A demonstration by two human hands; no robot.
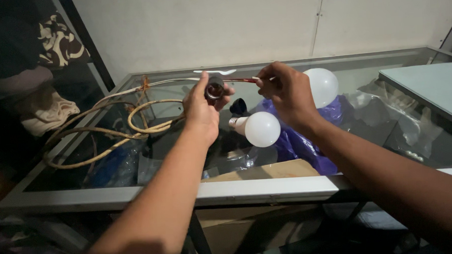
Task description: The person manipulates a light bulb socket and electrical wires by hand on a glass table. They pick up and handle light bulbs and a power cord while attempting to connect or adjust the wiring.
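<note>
My left hand (pixel 201 109) grips a dark round lamp socket (pixel 215 87) at the end of a pale cable (pixel 110 123) that coils over the left side of a glass-topped table (pixel 138 195). My right hand (pixel 285 92) pinches a thin red-handled tool (pixel 240 80) whose tip points into the socket's open end. A white light bulb (pixel 258 129) lies on the glass just below both hands. A second white bulb (pixel 322 86) rests behind my right hand.
Purple plastic sheeting (pixel 306 144) and clear plastic wrap (pixel 385 106) show under the glass. A cardboard piece (pixel 267 169) lies near the front frame. A white spoon-like item (pixel 215 72) sits at the back. A pale raised panel (pixel 430 87) stands at right; cloths (pixel 40 108) at left.
</note>
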